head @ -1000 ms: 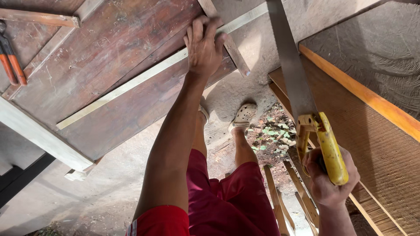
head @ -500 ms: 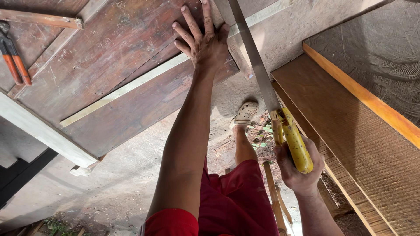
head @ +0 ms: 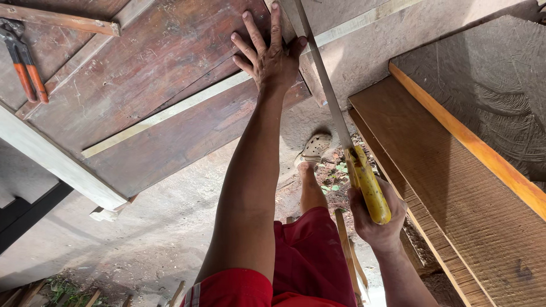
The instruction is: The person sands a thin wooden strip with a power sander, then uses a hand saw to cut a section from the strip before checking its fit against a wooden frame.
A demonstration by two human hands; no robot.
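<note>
I see a worn wooden panel at upper left, its reddish-brown finish scratched and dull, with a pale bare strip. My saw has a matt grey metal blade and a scuffed yellow plastic handle. The boards at right look rough-grained and matt. The pliers at far left have orange rubbery grips. The shorts are red cloth.

Outdoor carpentry spot, rough home workshop: bare concrete floor with weeds and wood scraps, worn reddish wooden panel on bench, handsaw, orange-handled pincers, stacked boards alongside
</note>
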